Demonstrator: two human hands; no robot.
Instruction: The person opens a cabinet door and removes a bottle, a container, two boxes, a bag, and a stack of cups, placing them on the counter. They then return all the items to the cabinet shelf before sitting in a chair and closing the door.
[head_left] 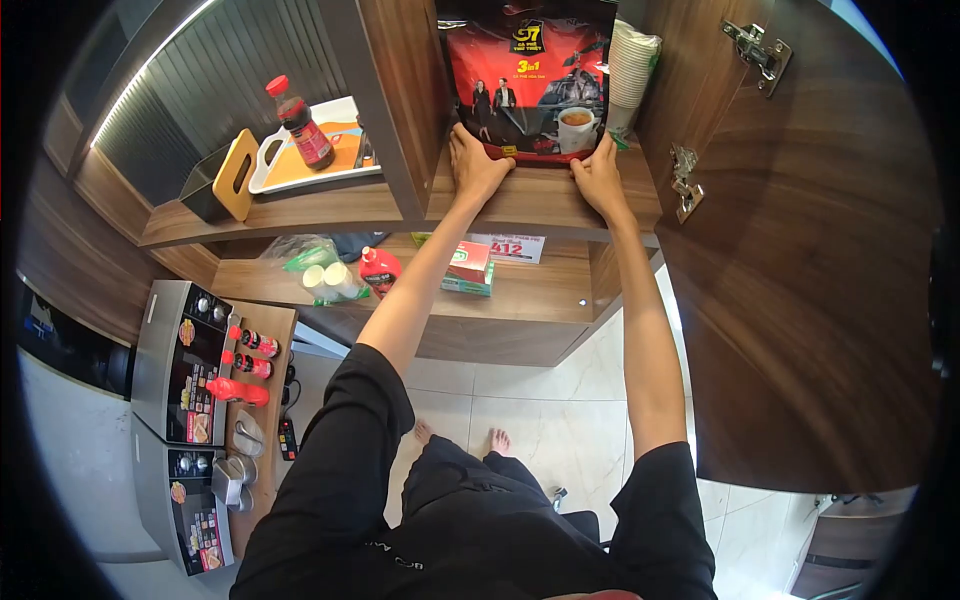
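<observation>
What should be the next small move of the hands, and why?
Perhaps gently loosen the left hand and right hand: they hold the lower corners of the red-and-black plastic coffee bag, which seems to stand upright on the brown wooden shelf.

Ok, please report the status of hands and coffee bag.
Left hand, right hand at bottom corners of coffee bag. Bag upright on shelf. Stacked cups beside it; cabinet door open.
</observation>
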